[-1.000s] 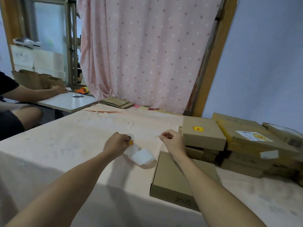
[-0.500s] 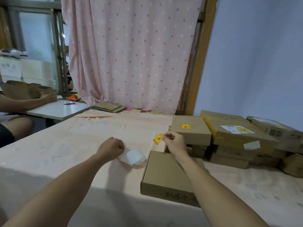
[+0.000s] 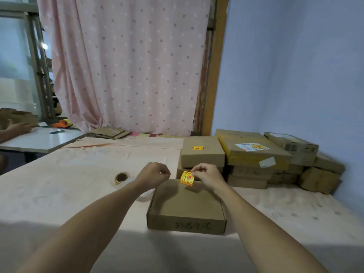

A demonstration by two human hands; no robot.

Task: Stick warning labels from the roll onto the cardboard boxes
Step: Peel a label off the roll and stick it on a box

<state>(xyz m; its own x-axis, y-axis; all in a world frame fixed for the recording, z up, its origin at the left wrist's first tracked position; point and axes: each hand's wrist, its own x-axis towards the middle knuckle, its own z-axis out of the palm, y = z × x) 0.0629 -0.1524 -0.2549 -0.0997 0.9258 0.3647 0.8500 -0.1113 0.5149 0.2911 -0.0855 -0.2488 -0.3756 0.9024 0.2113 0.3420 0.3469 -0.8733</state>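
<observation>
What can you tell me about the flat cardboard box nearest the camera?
The box is a flat, closed, brown cardboard mailer lying level on the cloth-covered table. Dark handwritten characters run along its near side. Its top shows no label yet. The right hand pinches a yellow-and-red warning label over its far edge; the left hand hovers curled near its far left corner. Whether either touches it cannot be told.

The right grip [image 3: 206,174] pinches a yellow and red label [image 3: 187,178] by its top edge. The label hangs just over the far edge of a flat brown box [image 3: 187,205] that lies on the surface [image 3: 69,184]. The left grip [image 3: 155,174] is close by, over the box's far left corner. Its fingers are curled and nothing shows in them. The label roll [image 3: 121,177] lies on the surface, left of the box. More boxes [image 3: 256,156] are piled at the far right side.
</observation>
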